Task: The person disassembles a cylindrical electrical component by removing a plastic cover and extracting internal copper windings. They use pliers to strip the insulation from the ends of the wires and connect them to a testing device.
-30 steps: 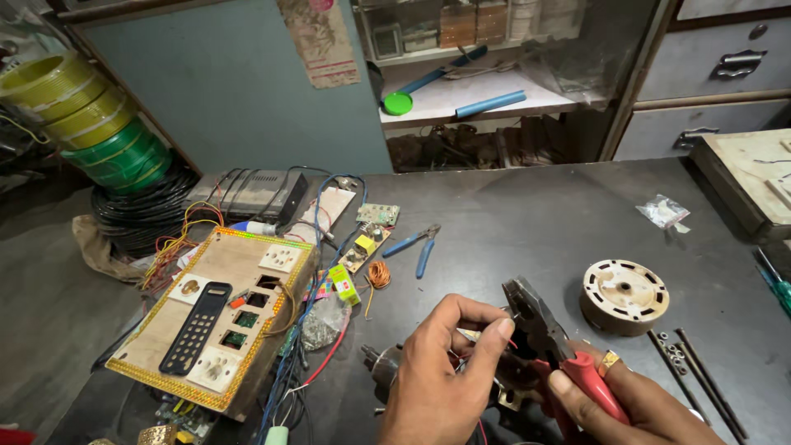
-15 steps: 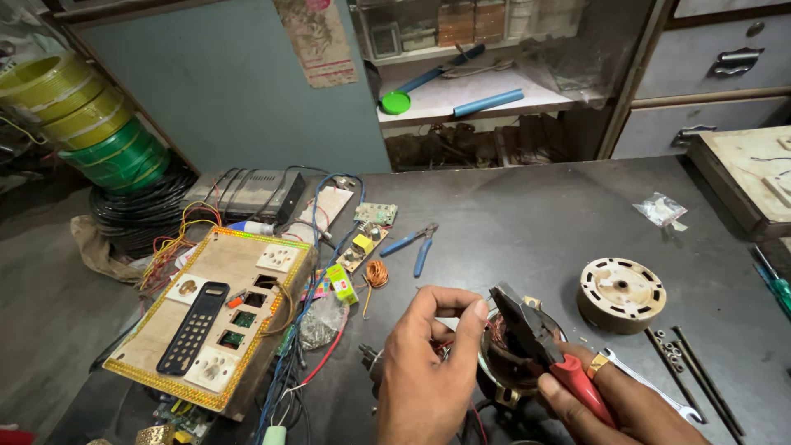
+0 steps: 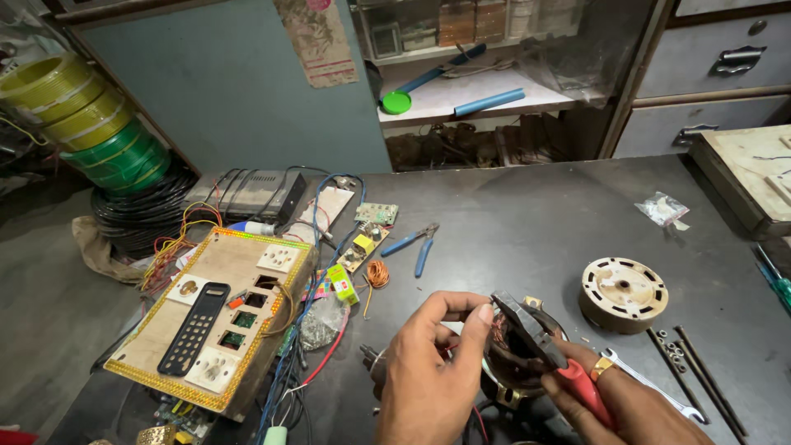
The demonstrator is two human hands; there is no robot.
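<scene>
On the dark bench — we note:
Left hand [image 3: 428, 375]: fingers pinched on motor winding [image 3: 509, 363].
Right hand [image 3: 626, 404]: fingers clamped on red-handled pliers [image 3: 544, 346] — touching winding.

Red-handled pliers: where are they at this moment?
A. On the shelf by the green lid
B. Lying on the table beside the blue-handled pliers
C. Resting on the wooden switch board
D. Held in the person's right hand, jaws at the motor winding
D: the right hand grips the red-handled pliers, whose dark jaws sit at the copper winding, while the left hand pinches beside it.
</scene>
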